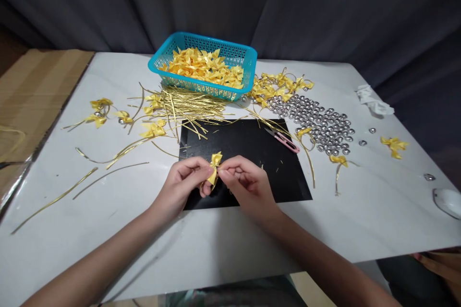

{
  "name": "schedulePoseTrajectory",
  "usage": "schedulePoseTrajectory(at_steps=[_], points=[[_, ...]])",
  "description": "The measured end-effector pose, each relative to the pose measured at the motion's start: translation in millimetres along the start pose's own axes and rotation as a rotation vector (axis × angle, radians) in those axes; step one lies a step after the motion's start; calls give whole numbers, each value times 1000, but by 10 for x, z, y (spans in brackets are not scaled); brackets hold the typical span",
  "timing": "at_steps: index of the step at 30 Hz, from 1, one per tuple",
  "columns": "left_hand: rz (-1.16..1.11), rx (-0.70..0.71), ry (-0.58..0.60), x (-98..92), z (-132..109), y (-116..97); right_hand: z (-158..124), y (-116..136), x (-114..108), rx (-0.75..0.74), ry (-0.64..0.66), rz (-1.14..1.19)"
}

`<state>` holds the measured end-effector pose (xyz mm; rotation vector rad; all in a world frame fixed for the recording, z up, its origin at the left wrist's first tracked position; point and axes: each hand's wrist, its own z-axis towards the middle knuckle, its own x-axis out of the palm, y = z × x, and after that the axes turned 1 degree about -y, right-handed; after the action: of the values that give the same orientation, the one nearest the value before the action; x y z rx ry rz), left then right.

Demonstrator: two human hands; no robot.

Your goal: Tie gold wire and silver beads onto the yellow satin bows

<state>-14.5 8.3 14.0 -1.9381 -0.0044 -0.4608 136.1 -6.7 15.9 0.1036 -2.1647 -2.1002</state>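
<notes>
Above a black mat (245, 139), my two hands meet around one yellow ribbon bow (215, 165). My left hand (189, 180) pinches the bow between thumb and fingers from the left. From the right, the thumb and forefinger of my right hand (248, 182) are pressed together at the bow's middle. Whether they grip the bow or a thin gold tie on it is too small to make out. A little gold cord shows below the bow. Pink-handled thread snips (284, 140) lie on the mat's upper right part.
Behind the mat a blue basket (158, 68) holds many yellow bows. Gold twist ties (190, 108) lie heaped before it. Silver bells (324, 127) spread to the right, near finished-looking bows (277, 86). A crumpled white tissue (374, 100) and a white object (446, 201) are further right.
</notes>
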Motion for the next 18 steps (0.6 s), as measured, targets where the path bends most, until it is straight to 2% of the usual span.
schedulePoseTrajectory(at_steps=[11,18], points=[[-5,-24,17,-14,0,4,0,-10,6,56,-6,84],[-18,-14,13,-8,-1,-6,-1,8,13,-7,-8,21]])
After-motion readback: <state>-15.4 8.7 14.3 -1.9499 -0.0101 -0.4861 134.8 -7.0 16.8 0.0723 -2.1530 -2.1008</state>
